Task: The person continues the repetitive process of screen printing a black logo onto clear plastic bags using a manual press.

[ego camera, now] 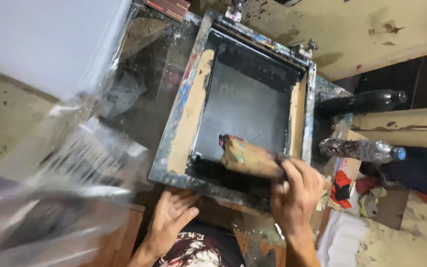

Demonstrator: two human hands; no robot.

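A screen-printing frame (181,106) with a paint-smeared rim and tan taped border lies in front of me, its mesh (245,106) coated in black ink. My right hand (295,190) grips a wooden squeegee (248,157) that rests on the near part of the mesh. My left hand (171,217) lies flat with fingers apart just below the frame's near edge, holding nothing. Clamps (305,48) hold the far side of the frame.
Blurred clear plastic sheets with dark printing (70,168) fill the left side. A dark plastic bottle (364,102) and a crumpled clear bottle with a blue cap (362,150) lie to the right on a stained table. Rags and scraps (344,190) sit lower right.
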